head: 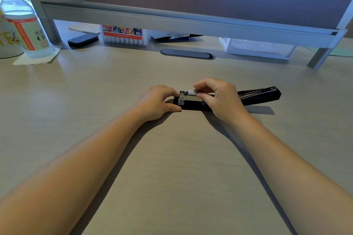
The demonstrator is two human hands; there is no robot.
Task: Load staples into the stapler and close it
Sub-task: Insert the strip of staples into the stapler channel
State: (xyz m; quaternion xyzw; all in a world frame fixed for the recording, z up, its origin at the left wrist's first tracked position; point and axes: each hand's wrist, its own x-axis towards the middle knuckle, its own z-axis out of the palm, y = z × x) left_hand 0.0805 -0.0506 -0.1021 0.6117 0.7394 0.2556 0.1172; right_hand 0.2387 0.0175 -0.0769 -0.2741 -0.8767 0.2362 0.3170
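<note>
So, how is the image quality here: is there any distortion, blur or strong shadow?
Head view: wide-angle bending curves the shelf rail and stretches the forearms; a bluish cast lies over the partition; soft shadows fall beneath both arms and right of the stapler; the staple strip between the right hand fingers is slightly blurred; the bottle label is unsharp.

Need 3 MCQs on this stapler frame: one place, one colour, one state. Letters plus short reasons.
1. Where does the clear plastic bottle with the orange-and-white label stand?
A. far left of the desk
B. beside the stapler
C. far right

2. What colour is the stapler's base?
A. red
B. black
C. white

3. The long black stapler is:
A. closed
B. open, top arm folded back
C. upside down

Key:
1 A, it stands on a napkin at the desk's left edge.
2 B, the base below the metal magazine is black.
3 B, the arm lies back to the right while the right hand pinches a silver staple strip over the magazine; the left hand steadies the front.
</note>
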